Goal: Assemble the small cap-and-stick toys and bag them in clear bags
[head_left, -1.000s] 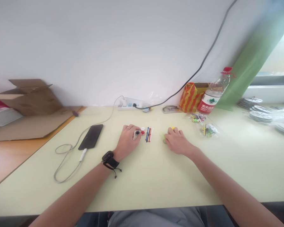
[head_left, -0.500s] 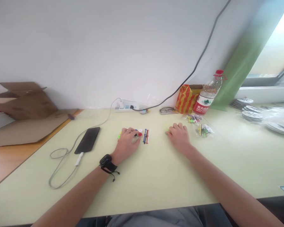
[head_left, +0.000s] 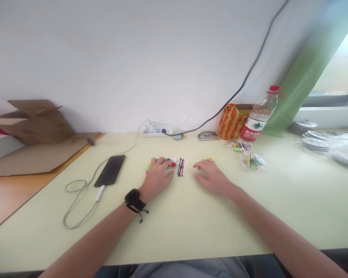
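My left hand (head_left: 157, 178), with a ring on one finger and a black watch (head_left: 134, 199) on the wrist, rests over a small group of coloured plastic discs. A red disc (head_left: 173, 165) shows by its index fingertip, and green and yellow bits peek out on the other side. Its thumb is apart from the fingers. Just right of it lie thin arrow-shaped pieces side by side: a blue arrow (head_left: 179, 167), a red arrow (head_left: 182, 168), and black and white ones. My right hand (head_left: 211, 177) is open, thumb and fingers parted around nothing. A yellow piece (head_left: 211, 159) shows behind its knuckles.
Small plastic bags of parts (head_left: 253, 161) lie right, before a large water bottle (head_left: 256, 116) and a striped bag (head_left: 230, 121). Glasses (head_left: 208, 135) and a power strip (head_left: 155, 130) sit by the wall. At left are a phone (head_left: 110, 171) on a cable and a cardboard box (head_left: 40, 121).
My right hand has moved left, away from the yellow piece and toward the arrows, and its thumb and fingers have spread apart. My left hand stays over the discs.
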`<action>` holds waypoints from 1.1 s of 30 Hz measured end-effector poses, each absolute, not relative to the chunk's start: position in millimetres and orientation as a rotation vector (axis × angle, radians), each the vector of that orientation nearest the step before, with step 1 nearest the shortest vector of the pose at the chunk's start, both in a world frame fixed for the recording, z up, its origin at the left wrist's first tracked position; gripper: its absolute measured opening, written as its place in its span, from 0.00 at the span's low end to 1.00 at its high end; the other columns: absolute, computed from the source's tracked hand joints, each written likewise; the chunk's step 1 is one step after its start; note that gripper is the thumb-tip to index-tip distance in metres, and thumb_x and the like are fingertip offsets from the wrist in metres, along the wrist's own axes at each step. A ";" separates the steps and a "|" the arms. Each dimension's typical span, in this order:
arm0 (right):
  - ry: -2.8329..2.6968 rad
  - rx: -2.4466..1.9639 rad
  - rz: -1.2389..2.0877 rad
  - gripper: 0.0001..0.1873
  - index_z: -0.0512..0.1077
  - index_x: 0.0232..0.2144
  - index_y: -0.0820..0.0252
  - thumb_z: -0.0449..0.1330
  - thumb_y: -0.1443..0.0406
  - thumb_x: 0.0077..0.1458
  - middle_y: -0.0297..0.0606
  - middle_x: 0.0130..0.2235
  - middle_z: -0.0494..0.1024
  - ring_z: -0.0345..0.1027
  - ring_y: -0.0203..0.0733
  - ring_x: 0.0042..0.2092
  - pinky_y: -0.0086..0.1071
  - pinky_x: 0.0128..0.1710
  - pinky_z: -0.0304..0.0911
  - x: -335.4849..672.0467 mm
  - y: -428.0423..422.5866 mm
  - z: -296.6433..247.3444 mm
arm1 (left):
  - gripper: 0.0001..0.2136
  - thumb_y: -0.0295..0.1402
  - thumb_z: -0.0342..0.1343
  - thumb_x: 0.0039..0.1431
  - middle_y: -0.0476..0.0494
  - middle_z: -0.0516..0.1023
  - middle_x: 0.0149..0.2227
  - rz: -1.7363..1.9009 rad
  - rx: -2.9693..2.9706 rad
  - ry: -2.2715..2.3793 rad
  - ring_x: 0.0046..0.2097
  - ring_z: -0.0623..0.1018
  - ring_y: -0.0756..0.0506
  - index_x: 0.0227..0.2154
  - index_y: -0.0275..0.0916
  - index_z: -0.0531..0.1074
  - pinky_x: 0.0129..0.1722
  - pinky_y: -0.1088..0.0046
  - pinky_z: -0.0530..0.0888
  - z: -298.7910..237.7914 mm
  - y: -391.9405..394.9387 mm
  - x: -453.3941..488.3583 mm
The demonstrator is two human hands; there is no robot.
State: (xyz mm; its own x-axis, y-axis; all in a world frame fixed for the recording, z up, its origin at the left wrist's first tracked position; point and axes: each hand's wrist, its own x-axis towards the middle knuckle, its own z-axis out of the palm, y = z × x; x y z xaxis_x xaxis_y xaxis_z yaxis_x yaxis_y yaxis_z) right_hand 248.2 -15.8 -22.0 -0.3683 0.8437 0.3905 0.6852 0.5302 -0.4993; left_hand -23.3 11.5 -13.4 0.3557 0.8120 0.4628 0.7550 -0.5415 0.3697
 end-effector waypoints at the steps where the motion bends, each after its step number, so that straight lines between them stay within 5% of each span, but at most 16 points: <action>1: -2.208 -1.196 0.359 0.16 0.72 0.54 0.54 0.59 0.60 0.65 0.44 0.50 0.77 0.65 0.51 0.55 0.46 0.57 0.62 244.4 -19.3 -21.1 | 0.14 0.34 0.58 0.63 0.40 0.76 0.48 0.940 2.518 1.450 0.49 0.68 0.35 0.51 0.48 0.78 0.45 0.55 0.71 -13.8 10.8 -22.7; 7: -2.398 -1.137 0.446 0.26 0.67 0.65 0.48 0.59 0.55 0.66 0.45 0.65 0.66 0.53 0.55 0.67 0.51 0.66 0.56 230.2 -35.0 -13.9 | 0.10 0.34 0.58 0.65 0.39 0.76 0.48 0.962 2.586 1.429 0.48 0.68 0.36 0.46 0.46 0.80 0.48 0.55 0.71 -13.0 8.9 -18.9; 21: -2.428 -1.174 0.469 0.28 0.64 0.67 0.47 0.56 0.53 0.68 0.46 0.64 0.66 0.55 0.53 0.65 0.51 0.66 0.57 230.9 -38.8 -9.6 | 0.07 0.33 0.59 0.63 0.43 0.79 0.39 0.924 2.525 1.171 0.45 0.71 0.39 0.28 0.42 0.75 0.47 0.58 0.70 -4.9 -1.4 -12.2; 27: -2.457 -1.166 0.468 0.25 0.67 0.65 0.47 0.56 0.52 0.69 0.46 0.65 0.64 0.53 0.54 0.66 0.52 0.66 0.56 231.6 -38.3 -10.3 | 0.09 0.37 0.58 0.67 0.44 0.79 0.47 0.856 2.575 1.152 0.50 0.69 0.38 0.45 0.44 0.80 0.52 0.57 0.70 -6.4 -4.2 -11.8; 33: -2.439 -1.113 0.463 0.22 0.70 0.61 0.47 0.58 0.53 0.68 0.44 0.65 0.65 0.53 0.54 0.67 0.52 0.66 0.58 231.9 -39.1 -8.4 | 0.13 0.42 0.52 0.71 0.43 0.77 0.48 0.733 2.606 1.174 0.50 0.69 0.38 0.47 0.45 0.80 0.53 0.57 0.68 -1.1 -8.7 -11.5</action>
